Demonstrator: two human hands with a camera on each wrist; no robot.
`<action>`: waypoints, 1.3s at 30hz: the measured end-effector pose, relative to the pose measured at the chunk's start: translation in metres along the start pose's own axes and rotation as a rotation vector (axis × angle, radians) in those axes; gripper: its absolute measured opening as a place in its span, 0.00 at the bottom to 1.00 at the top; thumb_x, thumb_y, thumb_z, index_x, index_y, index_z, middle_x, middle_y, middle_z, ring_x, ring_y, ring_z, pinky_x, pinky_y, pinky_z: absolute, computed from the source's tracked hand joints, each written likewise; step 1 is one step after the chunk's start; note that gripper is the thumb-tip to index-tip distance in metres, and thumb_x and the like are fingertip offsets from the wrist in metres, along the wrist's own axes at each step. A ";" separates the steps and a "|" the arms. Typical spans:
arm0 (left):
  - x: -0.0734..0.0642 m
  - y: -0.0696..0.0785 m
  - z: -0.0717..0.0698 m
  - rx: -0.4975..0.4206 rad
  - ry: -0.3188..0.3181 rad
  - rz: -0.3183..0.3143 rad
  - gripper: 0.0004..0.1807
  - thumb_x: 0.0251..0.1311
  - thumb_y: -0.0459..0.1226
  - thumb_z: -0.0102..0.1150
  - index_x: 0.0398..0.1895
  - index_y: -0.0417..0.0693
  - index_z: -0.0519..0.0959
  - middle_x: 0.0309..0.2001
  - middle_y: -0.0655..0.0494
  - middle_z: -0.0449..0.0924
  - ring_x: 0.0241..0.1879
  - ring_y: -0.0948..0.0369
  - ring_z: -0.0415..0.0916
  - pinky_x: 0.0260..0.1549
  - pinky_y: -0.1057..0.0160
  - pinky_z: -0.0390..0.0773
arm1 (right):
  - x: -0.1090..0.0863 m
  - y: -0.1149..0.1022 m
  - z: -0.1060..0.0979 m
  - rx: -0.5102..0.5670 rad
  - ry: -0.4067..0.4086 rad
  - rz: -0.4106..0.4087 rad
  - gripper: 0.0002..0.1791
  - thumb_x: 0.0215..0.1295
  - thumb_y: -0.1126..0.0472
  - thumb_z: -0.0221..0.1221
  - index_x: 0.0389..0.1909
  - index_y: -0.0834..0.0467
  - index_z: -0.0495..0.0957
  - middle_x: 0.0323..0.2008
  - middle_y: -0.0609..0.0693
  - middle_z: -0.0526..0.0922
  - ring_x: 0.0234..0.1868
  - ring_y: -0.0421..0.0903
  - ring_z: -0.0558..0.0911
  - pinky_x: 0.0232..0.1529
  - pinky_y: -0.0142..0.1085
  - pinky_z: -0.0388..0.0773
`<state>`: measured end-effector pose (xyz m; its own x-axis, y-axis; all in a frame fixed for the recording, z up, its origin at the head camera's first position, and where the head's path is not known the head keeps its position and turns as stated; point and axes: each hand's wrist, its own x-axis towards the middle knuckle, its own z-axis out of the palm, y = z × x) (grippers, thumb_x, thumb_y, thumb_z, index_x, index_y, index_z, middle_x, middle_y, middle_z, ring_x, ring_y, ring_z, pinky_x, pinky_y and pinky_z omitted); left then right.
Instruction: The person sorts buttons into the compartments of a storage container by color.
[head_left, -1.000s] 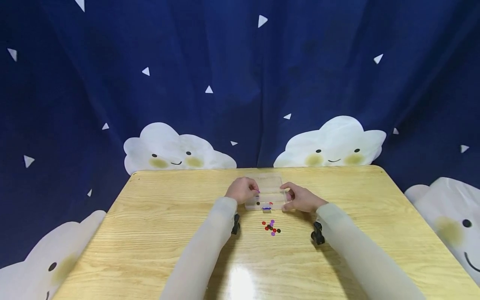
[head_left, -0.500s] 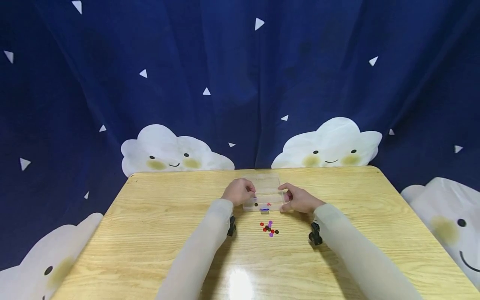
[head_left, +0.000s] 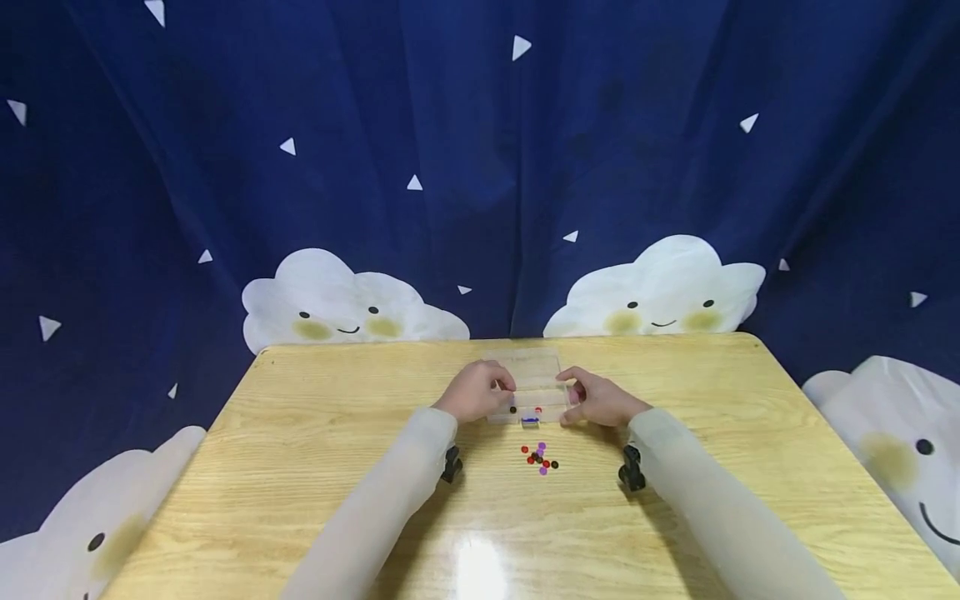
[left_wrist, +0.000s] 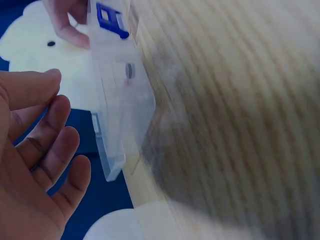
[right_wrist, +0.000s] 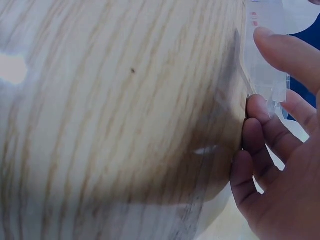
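A clear plastic box [head_left: 551, 414] with its lid [head_left: 534, 365] raised stands near the far table edge. Its blue latch [head_left: 530, 419] faces the front. Through the wall show a black disc [head_left: 513, 410] and a red disc [head_left: 537, 410]. My right hand [head_left: 603, 400] holds the box's right end, thumb [right_wrist: 280, 47] at the front and fingers round the end. My left hand [head_left: 474, 392] is over the box's left part; in the left wrist view its fingers [left_wrist: 55, 155] are loosely bent, with nothing visible between thumb and fingertips.
Several small red, black and purple discs [head_left: 540, 458] lie loosely grouped on the wooden table [head_left: 337, 467] in front of the box. Behind the table hangs a dark blue curtain [head_left: 480, 167] with white clouds and triangles.
A purple disc pinched in my left fingers a second ago no longer shows there. The left hand has shifted slightly toward the front of the box; the right hand keeps its hold.
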<state>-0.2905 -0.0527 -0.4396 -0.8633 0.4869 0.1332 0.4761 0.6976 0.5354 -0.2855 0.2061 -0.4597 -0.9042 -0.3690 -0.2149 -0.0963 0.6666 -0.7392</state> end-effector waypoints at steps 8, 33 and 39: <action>-0.018 0.012 0.003 -0.020 0.000 0.103 0.03 0.59 0.37 0.65 0.34 0.50 0.87 0.34 0.61 0.83 0.38 0.61 0.75 0.40 0.67 0.74 | 0.001 0.002 0.001 -0.010 0.003 -0.010 0.40 0.53 0.62 0.72 0.66 0.59 0.65 0.32 0.49 0.70 0.32 0.44 0.70 0.35 0.34 0.69; -0.039 0.047 0.042 0.095 -0.172 0.293 0.02 0.59 0.38 0.66 0.31 0.57 0.86 0.33 0.67 0.81 0.35 0.71 0.73 0.41 0.76 0.74 | 0.002 0.005 0.001 -0.016 0.001 -0.057 0.39 0.54 0.62 0.72 0.66 0.60 0.64 0.31 0.48 0.70 0.29 0.43 0.69 0.32 0.33 0.69; -0.036 0.050 0.047 0.139 -0.203 0.277 0.02 0.58 0.39 0.67 0.30 0.58 0.86 0.31 0.68 0.80 0.33 0.73 0.71 0.42 0.75 0.73 | 0.002 0.005 0.000 -0.010 0.001 -0.051 0.39 0.54 0.63 0.72 0.66 0.60 0.64 0.31 0.49 0.70 0.29 0.44 0.70 0.33 0.34 0.69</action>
<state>-0.2276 -0.0106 -0.4566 -0.6546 0.7516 0.0816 0.7171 0.5831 0.3817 -0.2874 0.2089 -0.4636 -0.8986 -0.4017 -0.1763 -0.1466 0.6537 -0.7424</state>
